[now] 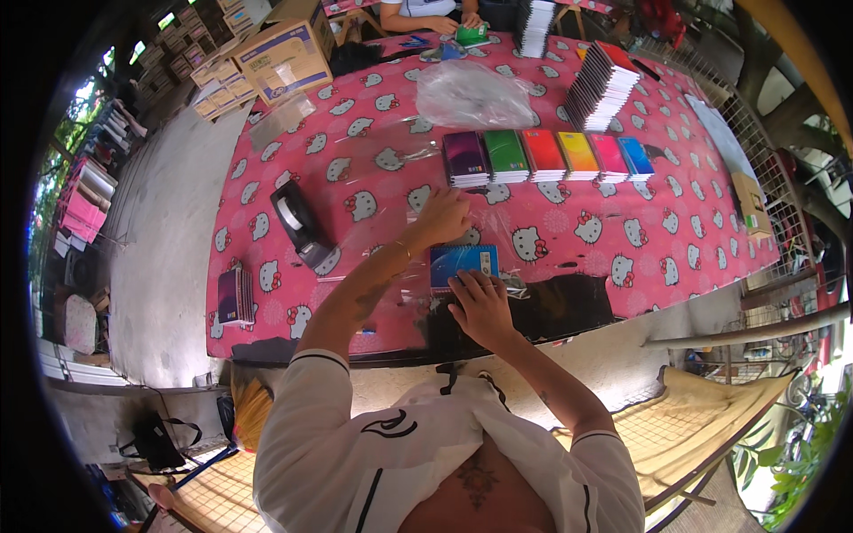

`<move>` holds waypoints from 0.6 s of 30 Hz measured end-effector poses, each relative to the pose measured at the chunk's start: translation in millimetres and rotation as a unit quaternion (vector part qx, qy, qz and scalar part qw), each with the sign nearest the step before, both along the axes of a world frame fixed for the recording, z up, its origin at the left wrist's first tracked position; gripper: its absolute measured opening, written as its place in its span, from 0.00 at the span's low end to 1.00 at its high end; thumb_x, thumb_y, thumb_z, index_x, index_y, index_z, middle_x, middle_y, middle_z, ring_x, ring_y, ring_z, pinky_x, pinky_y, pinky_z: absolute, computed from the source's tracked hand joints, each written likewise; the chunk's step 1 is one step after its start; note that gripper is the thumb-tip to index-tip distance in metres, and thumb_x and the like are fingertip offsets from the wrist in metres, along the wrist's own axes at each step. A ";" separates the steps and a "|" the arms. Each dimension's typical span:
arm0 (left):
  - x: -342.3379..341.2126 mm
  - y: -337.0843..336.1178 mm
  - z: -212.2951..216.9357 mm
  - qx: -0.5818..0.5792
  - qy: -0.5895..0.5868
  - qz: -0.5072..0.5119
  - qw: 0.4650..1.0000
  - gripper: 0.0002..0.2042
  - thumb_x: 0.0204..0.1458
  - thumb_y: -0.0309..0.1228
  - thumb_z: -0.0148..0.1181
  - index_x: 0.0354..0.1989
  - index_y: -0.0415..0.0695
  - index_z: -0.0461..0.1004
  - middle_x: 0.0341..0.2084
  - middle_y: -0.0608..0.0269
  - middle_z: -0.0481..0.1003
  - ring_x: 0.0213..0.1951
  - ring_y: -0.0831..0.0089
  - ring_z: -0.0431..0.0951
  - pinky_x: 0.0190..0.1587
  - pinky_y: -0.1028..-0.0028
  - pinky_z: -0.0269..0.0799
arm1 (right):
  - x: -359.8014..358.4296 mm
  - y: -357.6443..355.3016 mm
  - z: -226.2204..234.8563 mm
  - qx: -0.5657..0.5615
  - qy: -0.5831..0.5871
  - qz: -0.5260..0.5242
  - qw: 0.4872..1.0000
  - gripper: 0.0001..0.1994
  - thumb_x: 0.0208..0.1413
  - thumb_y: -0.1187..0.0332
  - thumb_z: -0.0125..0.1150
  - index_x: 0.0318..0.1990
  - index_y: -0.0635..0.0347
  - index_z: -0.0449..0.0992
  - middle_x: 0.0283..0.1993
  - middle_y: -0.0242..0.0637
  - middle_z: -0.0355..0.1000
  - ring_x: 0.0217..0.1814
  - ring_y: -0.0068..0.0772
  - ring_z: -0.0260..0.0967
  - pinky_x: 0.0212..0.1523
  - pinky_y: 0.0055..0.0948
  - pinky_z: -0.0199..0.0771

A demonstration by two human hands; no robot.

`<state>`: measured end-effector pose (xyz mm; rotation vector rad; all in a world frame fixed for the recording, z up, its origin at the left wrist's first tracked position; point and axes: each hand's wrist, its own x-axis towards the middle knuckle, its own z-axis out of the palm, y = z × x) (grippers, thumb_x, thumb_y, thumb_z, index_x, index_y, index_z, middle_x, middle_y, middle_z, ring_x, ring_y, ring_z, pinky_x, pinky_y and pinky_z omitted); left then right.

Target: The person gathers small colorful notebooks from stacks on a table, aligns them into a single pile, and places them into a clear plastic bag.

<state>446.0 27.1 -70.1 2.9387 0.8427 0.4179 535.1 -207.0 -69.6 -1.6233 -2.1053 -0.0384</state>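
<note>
A blue spiral notebook (463, 265) lies on the near part of the table, with clear plastic film (493, 224) around and beyond it. My right hand (482, 308) rests on the notebook's near edge, its fingers spread and lying flat. Just past the notebook, my left hand (443, 217) is closed, its fingertips pinching what looks like the film. Beyond the hands runs a row of notebook stacks: purple (466, 156), green (505, 153), red (543, 151), yellow (577, 153), pink (609, 155) and blue (636, 155).
A black tape dispenser (298, 222) stands left of my left arm. Purple notebooks (235, 296) sit at the near left. Crumpled plastic (471, 93) and a tall notebook stack (601, 89) are farther back. A cardboard box (286, 64) stands far left; another person's hands (458, 22) are across the table.
</note>
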 end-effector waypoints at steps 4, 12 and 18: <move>-9.4 -30.6 42.9 -0.190 -0.031 0.067 0.979 0.13 0.51 0.35 0.60 0.40 0.39 0.75 0.34 0.49 0.79 0.41 0.53 0.78 0.44 0.57 0.73 | 4.4 4.1 1.1 0.006 -0.005 0.009 1.000 0.25 0.52 0.59 0.65 0.57 0.52 0.71 0.61 0.36 0.66 0.64 0.41 0.62 0.61 0.50 0.59; -27.4 -108.6 29.4 -0.119 -0.175 0.070 0.975 0.05 0.52 0.28 0.61 0.36 0.43 0.79 0.31 0.55 0.80 0.35 0.51 0.80 0.37 0.57 0.76 | 2.4 4.2 -9.5 -0.006 -0.013 0.015 1.000 0.27 0.51 0.58 0.66 0.59 0.52 0.70 0.64 0.39 0.64 0.67 0.44 0.60 0.64 0.54 0.58; -24.6 -122.3 8.5 -0.102 -0.319 0.091 0.938 0.07 0.56 0.26 0.58 0.39 0.44 0.80 0.34 0.53 0.80 0.36 0.51 0.81 0.37 0.59 0.77 | 6.0 -2.1 -8.9 -0.021 -0.033 0.036 0.999 0.30 0.52 0.58 0.66 0.62 0.53 0.67 0.68 0.40 0.61 0.71 0.45 0.56 0.66 0.55 0.55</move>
